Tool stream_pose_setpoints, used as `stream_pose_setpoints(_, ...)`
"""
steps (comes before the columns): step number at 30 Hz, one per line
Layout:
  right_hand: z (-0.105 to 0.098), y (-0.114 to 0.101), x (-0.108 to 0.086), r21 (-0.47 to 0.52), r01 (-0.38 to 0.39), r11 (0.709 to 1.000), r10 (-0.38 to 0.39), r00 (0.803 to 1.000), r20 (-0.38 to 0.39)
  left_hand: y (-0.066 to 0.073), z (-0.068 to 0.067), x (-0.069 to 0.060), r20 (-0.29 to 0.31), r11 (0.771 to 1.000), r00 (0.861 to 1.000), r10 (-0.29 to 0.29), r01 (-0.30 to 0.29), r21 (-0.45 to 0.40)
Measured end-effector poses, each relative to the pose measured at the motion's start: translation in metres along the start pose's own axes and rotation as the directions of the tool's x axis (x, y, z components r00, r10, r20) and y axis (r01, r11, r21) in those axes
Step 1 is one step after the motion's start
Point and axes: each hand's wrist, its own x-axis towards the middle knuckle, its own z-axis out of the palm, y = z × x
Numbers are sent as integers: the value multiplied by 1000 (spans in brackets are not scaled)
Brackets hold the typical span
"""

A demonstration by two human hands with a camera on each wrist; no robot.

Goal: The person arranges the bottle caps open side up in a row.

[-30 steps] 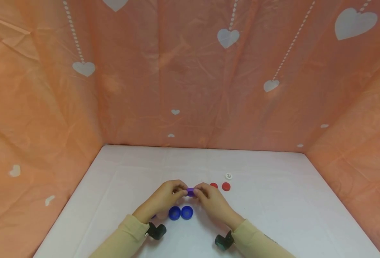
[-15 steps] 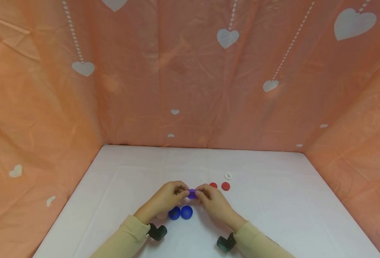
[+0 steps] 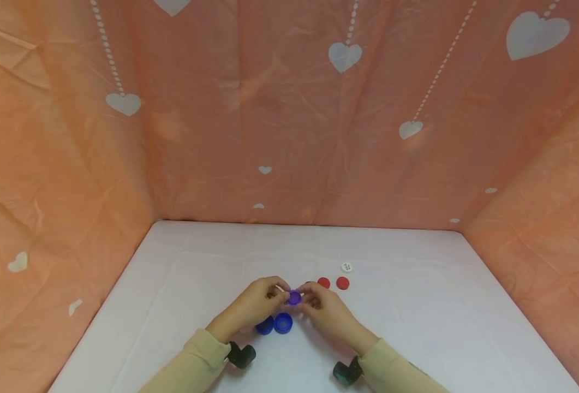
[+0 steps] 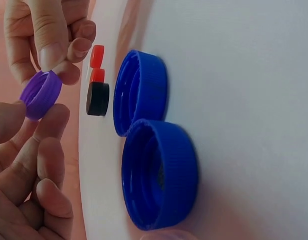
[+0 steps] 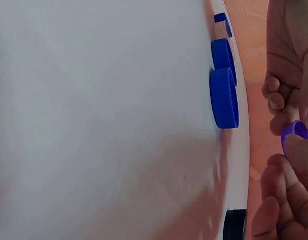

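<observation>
A purple bottle cap [image 3: 294, 297] is raised above the white table between both hands. In the head view its hollow side is tilted up. My left hand [image 3: 256, 300] pinches its left edge between thumb and fingers. My right hand [image 3: 326, 308] has its fingertips at the opposite edge, and the thumb [image 5: 296, 145] overlaps the cap in the right wrist view. Below them, two blue bottle caps [image 4: 161, 175] stand side by side on the table, hollow side up. The left hand partly hides one in the head view.
Beyond the right hand lie two red caps [image 3: 342, 283], a black cap [image 4: 98, 99] and a white button-like disc [image 3: 346, 267]. A pale translucent cap [image 5: 221, 30] and another blue cap [image 5: 221, 18] are past the blue pair. Orange heart-patterned cloth [image 3: 299, 136] surrounds the table.
The purple cap has tipped so its hollow inside faces up toward the head view. The right thumb has shifted lower on the cap's edge. Both hands have moved slightly nearer the body.
</observation>
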Motion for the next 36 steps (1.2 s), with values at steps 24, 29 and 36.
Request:
stream_pose_setpoints(24,-3,11,-7,51,2,999,-4,999,49,2,12,0,44,992,996,83,-87,95)
stream_pose_setpoints(29,-5,13,-10,43,-25,999,22,997,73,-1,17,2,53,990,996,74,-80,114)
stream_pose_setpoints(36,-6,16,-13,47,-23,999,19,996,86,-2,21,2,63,985,995,80,-88,149)
